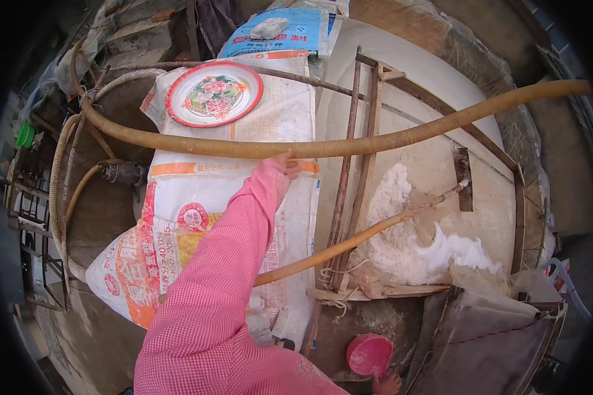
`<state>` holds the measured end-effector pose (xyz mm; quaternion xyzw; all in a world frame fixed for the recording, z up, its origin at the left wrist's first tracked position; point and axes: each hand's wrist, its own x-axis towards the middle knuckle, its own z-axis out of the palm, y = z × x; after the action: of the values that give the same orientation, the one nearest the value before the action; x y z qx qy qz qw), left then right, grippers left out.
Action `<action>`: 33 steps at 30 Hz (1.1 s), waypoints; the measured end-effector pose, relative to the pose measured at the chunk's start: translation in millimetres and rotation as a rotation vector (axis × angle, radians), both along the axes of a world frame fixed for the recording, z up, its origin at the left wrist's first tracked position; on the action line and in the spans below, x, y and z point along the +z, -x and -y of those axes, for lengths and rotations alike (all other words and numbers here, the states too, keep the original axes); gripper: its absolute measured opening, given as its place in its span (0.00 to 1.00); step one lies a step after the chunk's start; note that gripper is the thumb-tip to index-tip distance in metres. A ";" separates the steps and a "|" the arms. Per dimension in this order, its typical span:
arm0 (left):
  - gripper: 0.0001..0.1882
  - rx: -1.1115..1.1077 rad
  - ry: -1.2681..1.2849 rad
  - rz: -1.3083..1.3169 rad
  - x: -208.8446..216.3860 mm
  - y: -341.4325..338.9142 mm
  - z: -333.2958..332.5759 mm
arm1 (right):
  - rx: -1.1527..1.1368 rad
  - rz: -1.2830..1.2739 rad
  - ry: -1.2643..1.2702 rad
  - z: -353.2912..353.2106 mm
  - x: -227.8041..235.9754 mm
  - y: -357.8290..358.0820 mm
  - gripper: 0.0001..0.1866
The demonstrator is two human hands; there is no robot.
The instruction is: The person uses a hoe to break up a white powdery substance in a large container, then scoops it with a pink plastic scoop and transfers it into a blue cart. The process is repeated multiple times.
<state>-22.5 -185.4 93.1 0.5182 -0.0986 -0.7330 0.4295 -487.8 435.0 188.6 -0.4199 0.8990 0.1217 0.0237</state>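
My left arm, in a pink checked sleeve, stretches up across white printed sacks (244, 145). My left hand (284, 166) rests at the lower edge of a long tan ribbed hose (211, 146), fingertips touching it and fingers apart, not wrapped round it. At the lower edge my right hand (387, 384), only partly in view, has its thumb at the rim of a pink plastic bowl (369, 355). Its other fingers are partly hidden. The bowl is tilted, and its inside looks bare.
A red-rimmed floral enamel plate (215, 94) lies on the sacks. To the right, white powdery material (408, 237) is heaped on a pale sheet inside a wooden frame (359, 171). A stick (349, 243) slants across it. A pump-like metal fitting (124, 173) sits left.
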 end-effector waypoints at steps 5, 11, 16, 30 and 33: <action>0.33 -0.127 -0.127 0.370 21.3 9.8 -13.4 | -0.088 0.291 -0.268 -13.4 -26.1 36.5 0.36; 0.40 -0.403 -0.060 0.368 38.1 51.6 -39.0 | -0.159 0.609 -0.271 3.4 -15.3 53.1 0.26; 0.40 -1.371 0.171 0.644 64.2 126.6 -108.0 | -0.418 0.952 -0.284 -3.0 -16.5 49.7 0.23; 0.11 -0.740 0.718 1.959 125.8 110.1 -77.3 | -0.841 1.585 0.060 -39.3 -26.6 -10.0 0.11; 0.13 -0.544 0.721 2.172 140.5 113.2 -82.6 | -0.760 1.614 0.125 -41.2 -18.2 -18.2 0.09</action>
<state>-135.7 -102.8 233.6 0.6814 -0.7220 0.0962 0.0714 -469.6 476.1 170.3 -0.0519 0.6922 -0.2761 0.6648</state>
